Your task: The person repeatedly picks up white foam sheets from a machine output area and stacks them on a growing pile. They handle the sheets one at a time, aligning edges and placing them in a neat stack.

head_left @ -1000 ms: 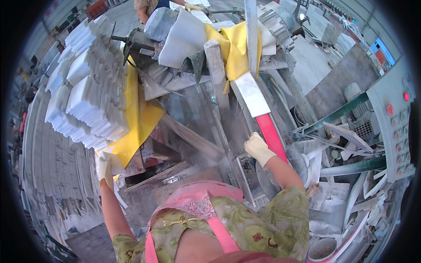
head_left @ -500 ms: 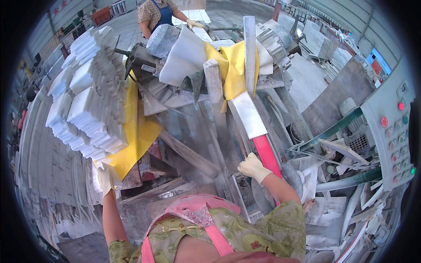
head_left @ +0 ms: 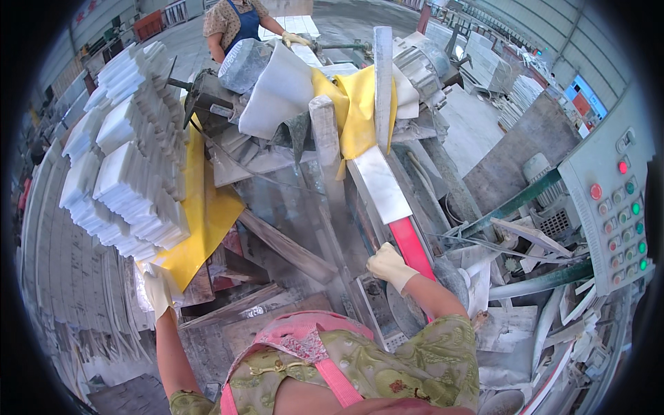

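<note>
My right hand (head_left: 389, 266), in a pale work glove, grips the edge of the cutting machine's frame just left of a long red and white guard bar (head_left: 398, 214). My left hand (head_left: 158, 294), also gloved, reaches down to the lower end of a stack of white stone tiles (head_left: 128, 176) resting on a yellow sheet (head_left: 200, 228); whether it holds a tile is hidden by the stack. Grey dusty metal rails (head_left: 325, 228) run between my two hands.
A control panel (head_left: 612, 200) with red and green buttons stands at the right. Another person (head_left: 242, 24) in a blue apron works at the machine's far end. White slabs and yellow covers (head_left: 346, 104) top the machine. Stone offcuts (head_left: 526, 325) lie at lower right.
My right hand has slid down the red bar toward me. My left hand has moved lower beside the tile stack. The view has shifted so the far person shows more.
</note>
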A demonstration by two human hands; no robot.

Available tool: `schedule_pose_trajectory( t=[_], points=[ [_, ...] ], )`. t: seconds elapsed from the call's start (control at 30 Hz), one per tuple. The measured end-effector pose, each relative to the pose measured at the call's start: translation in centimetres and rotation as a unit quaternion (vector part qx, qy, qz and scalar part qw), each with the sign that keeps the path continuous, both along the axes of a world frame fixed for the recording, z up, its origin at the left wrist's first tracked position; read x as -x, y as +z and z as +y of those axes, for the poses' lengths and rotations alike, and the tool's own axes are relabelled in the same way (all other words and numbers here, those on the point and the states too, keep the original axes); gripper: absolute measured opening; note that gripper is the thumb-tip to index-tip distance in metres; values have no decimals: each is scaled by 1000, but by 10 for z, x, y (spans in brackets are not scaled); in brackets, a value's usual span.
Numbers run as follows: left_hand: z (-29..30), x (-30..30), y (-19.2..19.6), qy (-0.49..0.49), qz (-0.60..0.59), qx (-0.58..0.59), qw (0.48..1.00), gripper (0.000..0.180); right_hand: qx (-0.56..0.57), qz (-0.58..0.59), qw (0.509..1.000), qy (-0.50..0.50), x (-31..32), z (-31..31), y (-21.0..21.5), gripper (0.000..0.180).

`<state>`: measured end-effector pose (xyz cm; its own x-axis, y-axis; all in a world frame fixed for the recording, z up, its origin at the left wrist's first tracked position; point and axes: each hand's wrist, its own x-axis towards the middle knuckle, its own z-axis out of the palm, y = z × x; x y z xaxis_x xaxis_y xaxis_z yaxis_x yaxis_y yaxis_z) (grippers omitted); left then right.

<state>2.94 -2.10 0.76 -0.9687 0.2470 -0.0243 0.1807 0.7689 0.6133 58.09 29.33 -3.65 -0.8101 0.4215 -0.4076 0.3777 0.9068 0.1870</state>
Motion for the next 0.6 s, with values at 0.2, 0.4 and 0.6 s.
schedule_pose_trajectory(
  t=[0.2, 0.4, 0.6],
  points=[
    [7, -24, 18, 14, -26, -39, 999, 46, -18, -32, 999, 2, 3, -1, 5, 13],
    [10, -27, 22, 11, -48, -99, 994, 46, -29, -57, 998, 1, 6, -3, 5, 13],
    [9, -29, 24, 5, -39, -59, 997, 44, -47, -58, 997, -4, 7, -4, 2, 12]
  ],
)
